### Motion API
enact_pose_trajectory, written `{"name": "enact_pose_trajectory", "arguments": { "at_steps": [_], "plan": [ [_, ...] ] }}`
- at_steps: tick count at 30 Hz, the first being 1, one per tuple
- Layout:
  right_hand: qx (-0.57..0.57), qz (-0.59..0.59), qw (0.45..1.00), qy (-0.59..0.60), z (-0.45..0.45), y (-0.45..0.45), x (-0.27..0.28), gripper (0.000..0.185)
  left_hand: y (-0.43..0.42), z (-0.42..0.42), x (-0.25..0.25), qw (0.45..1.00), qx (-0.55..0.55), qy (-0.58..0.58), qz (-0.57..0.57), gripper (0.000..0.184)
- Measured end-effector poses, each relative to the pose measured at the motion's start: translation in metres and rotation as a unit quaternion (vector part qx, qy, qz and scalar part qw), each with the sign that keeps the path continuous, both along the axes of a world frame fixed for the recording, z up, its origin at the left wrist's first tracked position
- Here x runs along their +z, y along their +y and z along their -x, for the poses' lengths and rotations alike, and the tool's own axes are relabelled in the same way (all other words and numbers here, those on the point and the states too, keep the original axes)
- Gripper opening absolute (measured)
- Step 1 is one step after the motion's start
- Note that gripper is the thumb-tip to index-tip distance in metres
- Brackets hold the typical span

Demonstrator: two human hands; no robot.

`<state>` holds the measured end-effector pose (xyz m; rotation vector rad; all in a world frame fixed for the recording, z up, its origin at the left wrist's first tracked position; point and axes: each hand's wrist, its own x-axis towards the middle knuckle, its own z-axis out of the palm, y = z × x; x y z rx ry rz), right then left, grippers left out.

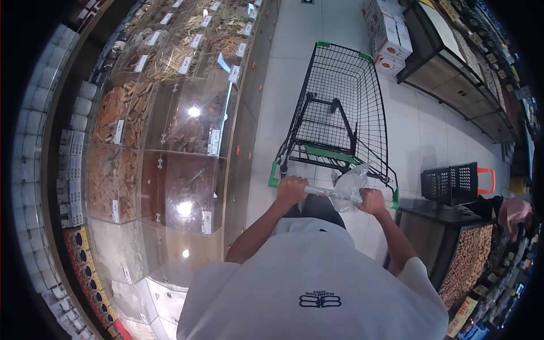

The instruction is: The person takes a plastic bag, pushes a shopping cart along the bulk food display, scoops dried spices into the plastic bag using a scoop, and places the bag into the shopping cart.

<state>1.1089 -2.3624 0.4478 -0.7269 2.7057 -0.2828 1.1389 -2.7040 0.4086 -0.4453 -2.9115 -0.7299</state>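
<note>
My left hand (292,191) is closed around the left part of the cart's handle bar (321,191). Toward its other end, my right hand (372,201) grips the same bar. A clear, crumpled plastic bag (350,186) hangs over the bar beside my right hand; whether those fingers also pinch it I cannot tell. Ahead of me stands the shopping cart (371,105), a black wire basket with green corners. Its folding child seat frame (326,127) shows inside, and I see no goods in the basket.
Clear bulk bins (190,187) of dried foods line the left side. White boxes (391,42) are stacked at the upper right, near a wooden display counter (462,90). A black shopping basket (450,184) with an orange handle sits at right, close to another person (513,215).
</note>
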Motion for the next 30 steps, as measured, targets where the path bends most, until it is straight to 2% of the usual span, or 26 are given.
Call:
{"name": "enact_pose_trajectory", "arguments": {
  "at_steps": [9, 15, 18, 20, 22, 24, 30],
  "plan": [
    [-0.004, -0.001, 1.0, -0.012, 0.122, -0.01, 0.003, 0.04, -0.009, 0.129, -0.003, 0.999, 0.022, 0.013, 0.024, 0.009],
    [-0.026, 0.035, 0.999, -0.026, 0.208, -0.011, -0.007, 0.04, -0.016, 0.224, 0.002, 1.0, 0.003, -0.01, 0.013, 0.009],
    [-0.016, 0.022, 0.998, -0.048, 0.251, -0.022, 0.001, 0.039, -0.025, 0.27, 0.012, 1.0, -0.005, 0.013, 0.006, 0.01],
    [-0.015, 0.014, 0.998, -0.058, 0.272, -0.021, -0.013, 0.037, -0.028, 0.298, 0.007, 1.0, -0.014, 0.007, -0.009, 0.01],
    [-0.018, 0.036, 0.998, -0.053, 0.299, -0.034, -0.006, 0.036, -0.037, 0.329, 0.005, 0.999, -0.02, -0.006, 0.035, 0.01],
    [-0.029, 0.009, 0.997, -0.072, 0.323, -0.044, 0.0, 0.035, -0.044, 0.356, 0.007, 0.999, -0.014, -0.015, 0.038, 0.01],
    [-0.048, 0.04, 0.997, -0.044, 0.376, -0.049, -0.004, 0.036, -0.046, 0.419, 0.016, 0.998, -0.016, -0.013, 0.06, 0.012]
  ]
}}
